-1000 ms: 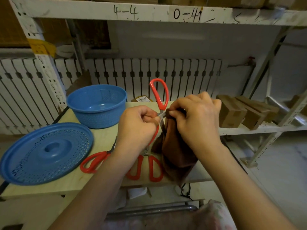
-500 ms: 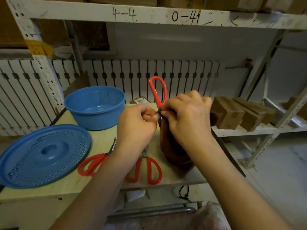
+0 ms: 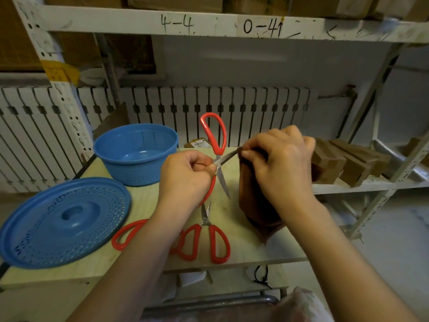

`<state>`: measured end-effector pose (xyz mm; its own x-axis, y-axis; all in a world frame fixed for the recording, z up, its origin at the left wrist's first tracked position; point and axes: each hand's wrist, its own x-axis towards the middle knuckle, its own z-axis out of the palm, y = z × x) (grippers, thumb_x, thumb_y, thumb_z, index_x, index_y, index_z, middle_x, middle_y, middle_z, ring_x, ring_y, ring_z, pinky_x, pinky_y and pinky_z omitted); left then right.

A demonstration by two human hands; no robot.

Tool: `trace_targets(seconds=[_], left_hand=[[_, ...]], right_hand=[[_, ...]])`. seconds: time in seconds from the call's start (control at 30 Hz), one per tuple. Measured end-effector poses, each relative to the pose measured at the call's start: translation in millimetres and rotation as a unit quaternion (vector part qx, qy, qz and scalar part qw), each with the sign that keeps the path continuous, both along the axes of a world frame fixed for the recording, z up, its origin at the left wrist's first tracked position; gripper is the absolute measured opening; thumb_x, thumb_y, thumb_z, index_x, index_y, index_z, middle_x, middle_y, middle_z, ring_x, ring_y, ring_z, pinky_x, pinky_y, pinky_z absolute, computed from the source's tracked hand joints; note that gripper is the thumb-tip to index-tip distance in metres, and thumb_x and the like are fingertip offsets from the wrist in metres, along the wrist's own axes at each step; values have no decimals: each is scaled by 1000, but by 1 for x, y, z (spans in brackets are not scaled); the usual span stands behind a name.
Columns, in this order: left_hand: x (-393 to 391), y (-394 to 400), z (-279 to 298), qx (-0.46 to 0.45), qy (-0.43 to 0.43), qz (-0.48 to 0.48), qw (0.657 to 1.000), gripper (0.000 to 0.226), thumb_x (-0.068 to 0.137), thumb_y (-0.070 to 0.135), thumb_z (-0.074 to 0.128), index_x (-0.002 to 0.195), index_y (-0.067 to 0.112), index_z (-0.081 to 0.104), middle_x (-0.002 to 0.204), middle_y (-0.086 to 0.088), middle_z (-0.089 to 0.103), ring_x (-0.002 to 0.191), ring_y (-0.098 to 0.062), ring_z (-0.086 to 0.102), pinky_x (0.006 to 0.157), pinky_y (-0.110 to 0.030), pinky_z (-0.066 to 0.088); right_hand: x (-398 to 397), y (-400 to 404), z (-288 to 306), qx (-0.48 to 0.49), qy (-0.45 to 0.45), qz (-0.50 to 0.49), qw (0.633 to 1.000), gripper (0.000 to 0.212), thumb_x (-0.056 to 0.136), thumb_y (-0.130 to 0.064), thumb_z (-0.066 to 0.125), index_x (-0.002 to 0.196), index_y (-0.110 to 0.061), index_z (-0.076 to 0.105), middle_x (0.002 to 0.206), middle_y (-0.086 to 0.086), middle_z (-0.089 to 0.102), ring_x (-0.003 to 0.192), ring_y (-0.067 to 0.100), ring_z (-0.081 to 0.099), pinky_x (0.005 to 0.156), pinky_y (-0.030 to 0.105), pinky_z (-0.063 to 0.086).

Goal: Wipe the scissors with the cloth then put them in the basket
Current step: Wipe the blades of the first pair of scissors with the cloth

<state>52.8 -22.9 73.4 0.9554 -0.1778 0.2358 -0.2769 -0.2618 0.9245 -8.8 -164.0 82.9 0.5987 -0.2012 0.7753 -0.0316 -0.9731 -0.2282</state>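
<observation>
My left hand (image 3: pixel 185 175) grips a pair of red-handled scissors (image 3: pixel 214 135) near the pivot, blades spread apart above the table. One red loop stands up behind my hands; one blade points down at the table. My right hand (image 3: pixel 281 163) pinches a brown cloth (image 3: pixel 253 201) around the tip of the other blade, and the rest of the cloth hangs down. The blue basket (image 3: pixel 137 154) stands empty at the back left of the wooden table (image 3: pixel 246 247).
A blue perforated lid (image 3: pixel 62 221) lies at the table's front left. Two more red-handled scissors lie flat, one (image 3: pixel 209 238) near the front edge, one (image 3: pixel 126 234) partly under my left forearm. Cardboard boxes (image 3: pixel 343 163) sit on the metal shelf to the right.
My right hand has slid the cloth outward along the blade to the right, baring more of the metal. The scissors' blades have opened wider.
</observation>
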Motion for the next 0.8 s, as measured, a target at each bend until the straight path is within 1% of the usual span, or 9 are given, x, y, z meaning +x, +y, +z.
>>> trace_targets(seconds=[0.1, 0.23, 0.3, 0.43, 0.5, 0.57, 0.63, 0.7, 0.8], left_hand=[[-3, -6, -1, 20, -15, -2, 1000, 20, 83, 13, 72, 71, 28, 67, 60, 9, 61, 60, -7, 56, 66, -26, 49], [-5, -5, -2, 14, -28, -6, 999, 25, 82, 9, 72, 70, 30, 66, 64, 3, 63, 59, -8, 54, 67, -33, 55], [-4, 0, 0, -5, -27, -11, 1000, 24, 82, 8, 72, 71, 29, 67, 64, 5, 62, 63, -8, 56, 71, -30, 56], [3, 4, 6, -3, -41, 6, 999, 20, 83, 10, 72, 72, 26, 68, 60, 5, 58, 60, -8, 54, 69, -26, 52], [6, 3, 8, 10, -34, 11, 999, 18, 83, 11, 72, 73, 25, 69, 64, -2, 63, 61, -9, 55, 71, -26, 53], [7, 2, 8, 24, -32, 16, 999, 16, 84, 12, 71, 74, 24, 70, 68, -4, 66, 60, -8, 54, 66, -25, 49], [5, 0, 8, 31, -35, 20, 999, 15, 84, 12, 71, 76, 24, 71, 66, 3, 64, 60, -6, 53, 63, -24, 44], [2, -3, 8, 48, -39, 18, 998, 21, 85, 13, 70, 72, 29, 66, 68, 10, 61, 65, -6, 55, 64, -25, 47], [0, -7, 6, 80, -62, 25, 995, 30, 84, 14, 70, 65, 34, 60, 72, 12, 63, 73, -6, 60, 71, -29, 54]], right_hand=[[3, 16, -4, -54, 29, 3, 998, 3, 84, -24, 68, 85, -23, 71, 82, -7, 65, 86, 19, 47, 75, 30, 18], [5, 8, 1, -9, 74, -45, 996, 5, 89, -28, 64, 87, -27, 68, 87, -10, 63, 92, 14, 43, 79, 30, 20], [5, -7, 2, 14, 85, -69, 994, 6, 91, -29, 62, 92, -28, 68, 93, -9, 63, 97, 14, 43, 81, 31, 20], [0, -19, 3, 89, 47, -45, 994, 4, 90, -28, 64, 92, -30, 67, 90, -16, 52, 92, 3, 27, 86, 32, 22], [-2, -17, 4, 89, 26, -33, 995, 4, 89, -28, 65, 90, -31, 66, 84, -19, 47, 87, -2, 21, 85, 33, 23], [-2, -10, 5, 80, 1, -25, 996, 4, 87, -27, 67, 90, -30, 66, 77, -22, 42, 82, -4, 18, 84, 32, 23], [0, 0, 5, 65, -14, -14, 998, 4, 87, -27, 68, 90, -28, 67, 80, -20, 50, 86, -1, 24, 83, 31, 21], [3, 11, 2, 11, -4, -1, 1000, 5, 85, -27, 68, 90, -27, 69, 85, -12, 63, 88, 9, 39, 79, 30, 18], [12, 18, -3, -37, 16, -8, 999, 2, 84, -27, 70, 83, -25, 71, 80, -8, 66, 82, 12, 37, 74, 30, 16]])
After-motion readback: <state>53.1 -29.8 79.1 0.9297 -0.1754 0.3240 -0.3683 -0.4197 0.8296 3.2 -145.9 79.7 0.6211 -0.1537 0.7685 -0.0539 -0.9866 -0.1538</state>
